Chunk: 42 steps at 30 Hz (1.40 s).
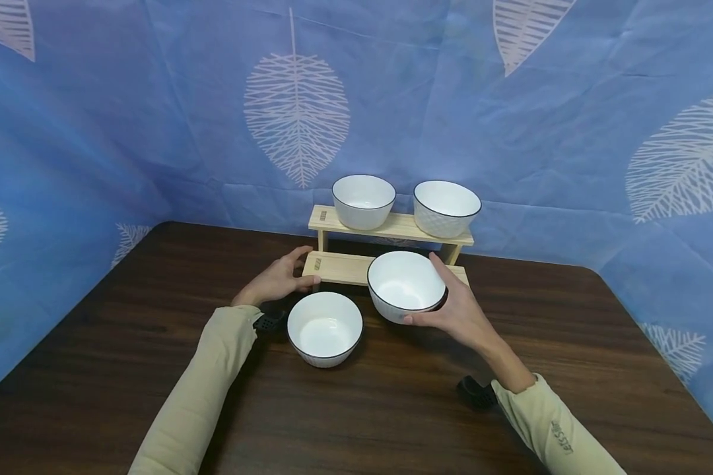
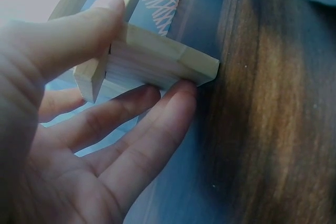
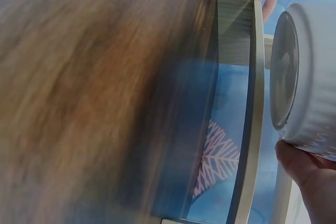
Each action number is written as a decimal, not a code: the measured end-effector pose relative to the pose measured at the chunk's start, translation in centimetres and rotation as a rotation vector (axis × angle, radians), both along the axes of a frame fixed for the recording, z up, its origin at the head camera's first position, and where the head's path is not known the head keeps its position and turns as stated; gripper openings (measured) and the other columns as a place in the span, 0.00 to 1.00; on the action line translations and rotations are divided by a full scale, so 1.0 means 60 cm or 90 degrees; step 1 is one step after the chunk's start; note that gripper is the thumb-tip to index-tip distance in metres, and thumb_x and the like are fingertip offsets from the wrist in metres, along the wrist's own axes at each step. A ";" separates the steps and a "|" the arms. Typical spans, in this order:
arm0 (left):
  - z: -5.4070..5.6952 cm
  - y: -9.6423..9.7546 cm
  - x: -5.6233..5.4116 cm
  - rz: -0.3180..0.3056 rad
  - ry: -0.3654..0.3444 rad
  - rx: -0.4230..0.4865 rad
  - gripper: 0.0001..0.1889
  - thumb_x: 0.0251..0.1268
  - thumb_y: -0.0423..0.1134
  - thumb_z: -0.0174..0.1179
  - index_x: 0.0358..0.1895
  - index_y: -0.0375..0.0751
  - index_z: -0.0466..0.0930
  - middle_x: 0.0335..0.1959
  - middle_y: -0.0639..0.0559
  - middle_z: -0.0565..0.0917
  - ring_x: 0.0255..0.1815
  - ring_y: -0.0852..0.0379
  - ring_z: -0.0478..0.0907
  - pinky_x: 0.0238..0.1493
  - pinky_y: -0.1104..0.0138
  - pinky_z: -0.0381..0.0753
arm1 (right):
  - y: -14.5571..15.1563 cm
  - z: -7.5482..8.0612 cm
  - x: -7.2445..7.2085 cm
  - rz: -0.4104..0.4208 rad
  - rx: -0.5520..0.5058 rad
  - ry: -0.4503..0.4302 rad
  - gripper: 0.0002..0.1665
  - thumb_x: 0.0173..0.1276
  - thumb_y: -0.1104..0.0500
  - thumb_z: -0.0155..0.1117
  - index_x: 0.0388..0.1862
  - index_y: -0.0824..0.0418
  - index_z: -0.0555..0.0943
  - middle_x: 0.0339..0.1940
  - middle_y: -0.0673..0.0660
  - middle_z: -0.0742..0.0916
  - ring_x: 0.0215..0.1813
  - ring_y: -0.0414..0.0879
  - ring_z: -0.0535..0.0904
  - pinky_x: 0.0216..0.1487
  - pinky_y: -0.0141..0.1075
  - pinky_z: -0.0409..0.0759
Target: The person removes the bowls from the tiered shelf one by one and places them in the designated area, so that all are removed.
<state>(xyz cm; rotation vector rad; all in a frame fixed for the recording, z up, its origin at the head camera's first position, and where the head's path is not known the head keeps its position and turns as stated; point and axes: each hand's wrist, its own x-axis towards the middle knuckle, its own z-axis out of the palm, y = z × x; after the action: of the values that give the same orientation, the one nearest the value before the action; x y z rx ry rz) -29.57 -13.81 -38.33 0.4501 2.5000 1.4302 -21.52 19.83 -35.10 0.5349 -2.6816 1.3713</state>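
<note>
My right hand (image 1: 460,313) grips a white bowl (image 1: 405,282) with a dark rim, thumb low on its side and fingers near the far rim. In the right wrist view that bowl (image 3: 315,77) hangs above the lower shelf, with a gap under its base. At the left end of the two-tier wooden stand (image 1: 340,267), my left hand (image 1: 279,277) holds the lower shelf. The left wrist view has the thumb (image 2: 79,40) on the shelf end and the fingers against the side support (image 2: 152,59). Another white bowl (image 1: 325,328) sits on the table before the stand.
Two more white bowls, a left one (image 1: 364,201) and a right one (image 1: 445,208), stand on the upper shelf (image 1: 399,226). The dark wooden table (image 1: 356,422) reaches back to a blue leaf-print cloth (image 1: 392,99).
</note>
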 end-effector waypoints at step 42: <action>0.006 0.004 0.007 -0.003 -0.003 0.025 0.42 0.73 0.33 0.63 0.80 0.29 0.46 0.57 0.27 0.78 0.47 0.40 0.85 0.47 0.56 0.86 | 0.029 -0.013 0.035 0.080 0.119 -0.009 0.73 0.43 0.51 0.88 0.80 0.73 0.55 0.72 0.75 0.69 0.66 0.68 0.71 0.58 0.61 0.74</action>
<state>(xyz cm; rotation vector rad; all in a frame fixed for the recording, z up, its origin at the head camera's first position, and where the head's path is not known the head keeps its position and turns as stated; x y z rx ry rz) -29.15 -13.60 -37.97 0.4589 2.4696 1.4803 -19.40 21.55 -35.90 0.7245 -2.8484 1.1602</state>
